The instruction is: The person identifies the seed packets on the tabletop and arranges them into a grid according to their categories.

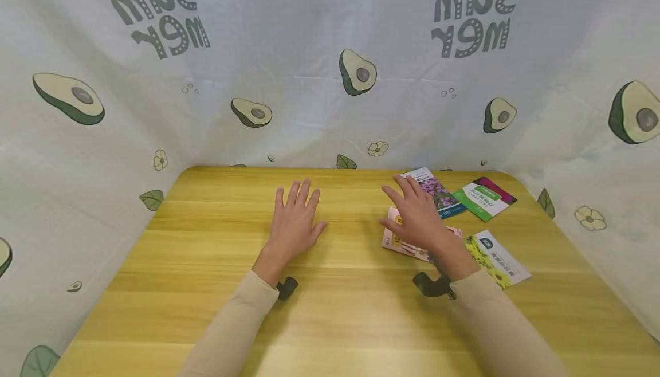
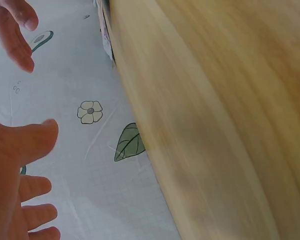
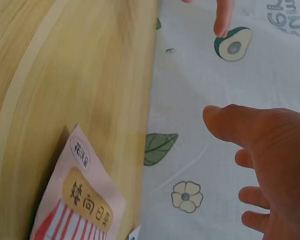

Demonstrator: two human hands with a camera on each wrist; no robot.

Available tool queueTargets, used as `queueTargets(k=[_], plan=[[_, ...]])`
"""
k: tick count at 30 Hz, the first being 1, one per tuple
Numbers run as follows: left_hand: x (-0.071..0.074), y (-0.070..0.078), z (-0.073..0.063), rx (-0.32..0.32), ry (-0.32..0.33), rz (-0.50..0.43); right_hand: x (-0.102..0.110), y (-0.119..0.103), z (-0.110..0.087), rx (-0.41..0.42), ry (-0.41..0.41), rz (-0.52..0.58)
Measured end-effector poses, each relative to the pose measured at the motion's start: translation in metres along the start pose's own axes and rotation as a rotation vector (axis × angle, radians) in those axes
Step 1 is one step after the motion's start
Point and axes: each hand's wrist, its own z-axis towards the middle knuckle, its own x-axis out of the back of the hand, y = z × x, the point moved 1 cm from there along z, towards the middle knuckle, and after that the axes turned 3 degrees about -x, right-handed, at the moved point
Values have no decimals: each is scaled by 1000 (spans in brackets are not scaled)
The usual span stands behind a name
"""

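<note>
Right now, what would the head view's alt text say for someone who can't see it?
A left hand and a right hand hover over a wooden table, the right above a pink packet. Three more packets lie nearby; an avocado-print cloth hangs behind.

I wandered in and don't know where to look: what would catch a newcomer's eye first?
Probably the left hand and right hand, fingers spread over the wooden table, the right one partly hiding a pink packet in the head view. Next, the purple-flowered packet, green-and-white packet and yellow-flowered packet at the table's right. Behind hangs a pale cloth with avocados and mirrored "summer" lettering.
</note>
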Motion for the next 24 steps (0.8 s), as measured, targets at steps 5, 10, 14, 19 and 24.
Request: queueTargets(k=[5,10,14,19,24], plan=[[1,0,-1,-27,23,-6,9,8,-8,-16,-26,5],[1,-1,-3,-50,28,-30,18,20,-26,13,-19,-3],[1,-1,-3,-54,16,-68,23,43,-46,30,-17,-6],[-1,3,-2,-80,-3,-100,23,73,-68,34,-14,-28],[-2,14,3,-125,-7,-128,23,94,-87,1,-23,-45]])
